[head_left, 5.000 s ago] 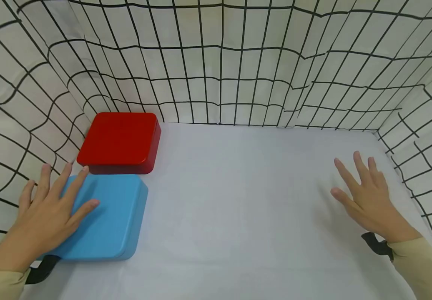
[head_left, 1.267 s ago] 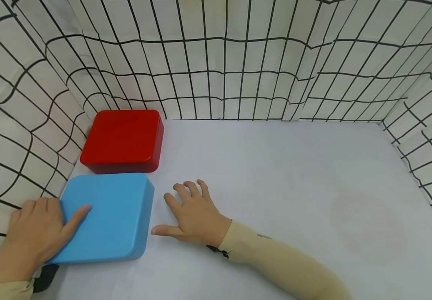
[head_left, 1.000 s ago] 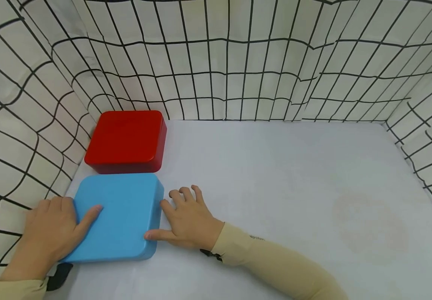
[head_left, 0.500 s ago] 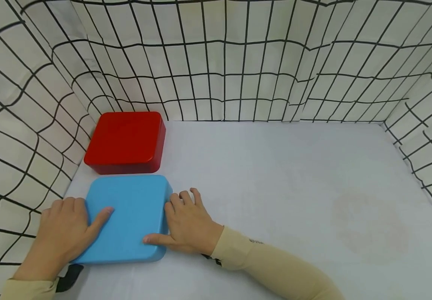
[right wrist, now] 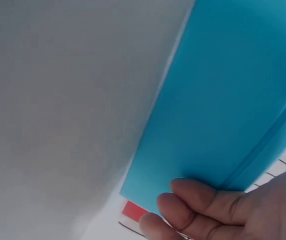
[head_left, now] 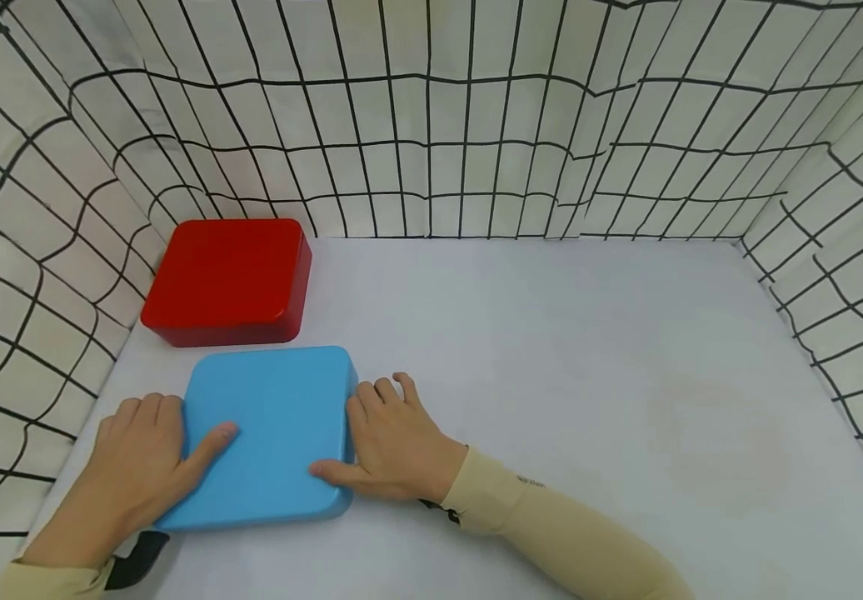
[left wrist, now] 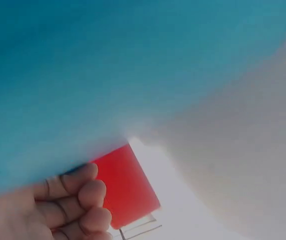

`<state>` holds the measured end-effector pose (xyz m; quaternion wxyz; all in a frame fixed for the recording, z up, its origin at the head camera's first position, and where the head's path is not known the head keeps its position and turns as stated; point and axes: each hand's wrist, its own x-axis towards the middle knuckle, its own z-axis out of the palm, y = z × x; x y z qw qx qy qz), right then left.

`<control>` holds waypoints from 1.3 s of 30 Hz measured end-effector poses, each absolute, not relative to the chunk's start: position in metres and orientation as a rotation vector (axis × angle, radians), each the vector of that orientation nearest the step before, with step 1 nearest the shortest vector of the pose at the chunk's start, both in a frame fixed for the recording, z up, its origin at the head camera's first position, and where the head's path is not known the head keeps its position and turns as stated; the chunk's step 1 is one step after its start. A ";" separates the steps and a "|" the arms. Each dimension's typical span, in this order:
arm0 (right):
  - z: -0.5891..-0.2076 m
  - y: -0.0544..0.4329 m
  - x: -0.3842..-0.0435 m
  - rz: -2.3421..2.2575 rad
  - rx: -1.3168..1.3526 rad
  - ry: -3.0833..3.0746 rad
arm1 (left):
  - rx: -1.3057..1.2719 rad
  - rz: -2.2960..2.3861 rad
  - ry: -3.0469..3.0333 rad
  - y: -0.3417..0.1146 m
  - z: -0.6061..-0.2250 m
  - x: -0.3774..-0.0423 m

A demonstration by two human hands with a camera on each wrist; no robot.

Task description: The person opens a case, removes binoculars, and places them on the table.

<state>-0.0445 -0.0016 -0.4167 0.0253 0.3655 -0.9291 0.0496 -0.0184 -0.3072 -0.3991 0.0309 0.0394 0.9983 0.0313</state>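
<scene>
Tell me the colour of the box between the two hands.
The box is light blue; it shows best in the head view.

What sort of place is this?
Maybe a little booth for handling things, but I can't be sure. There's a white table, pale walls with black grid lines around it, and a plain blue box on it.

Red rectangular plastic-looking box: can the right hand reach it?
Likely yes, if the right hand releases the blue rectangular plastic-looking box; the right side of the red box looks unobstructed.
</scene>
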 end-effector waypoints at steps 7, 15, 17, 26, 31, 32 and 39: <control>-0.421 0.014 -0.047 0.216 1.135 -2.901 | 0.169 0.210 3.029 -0.303 -0.403 -0.015; -0.423 0.034 -0.050 0.265 1.071 -2.905 | 0.239 0.295 3.029 -0.288 -0.407 -0.018; -0.424 0.037 -0.051 0.258 1.071 -2.902 | 0.261 0.307 3.043 -0.284 -0.407 -0.019; -0.425 0.052 -0.057 0.256 1.049 -2.934 | 0.319 0.403 3.091 -0.270 -0.407 -0.028; -0.426 0.058 -0.061 0.256 1.040 -2.910 | 0.316 0.400 3.103 -0.264 -0.409 -0.033; -0.426 0.059 -0.061 0.255 1.036 -2.906 | 0.317 0.389 3.105 -0.263 -0.409 -0.034; -0.424 0.068 -0.064 0.255 1.020 -2.927 | 0.325 0.383 3.122 -0.252 -0.409 -0.040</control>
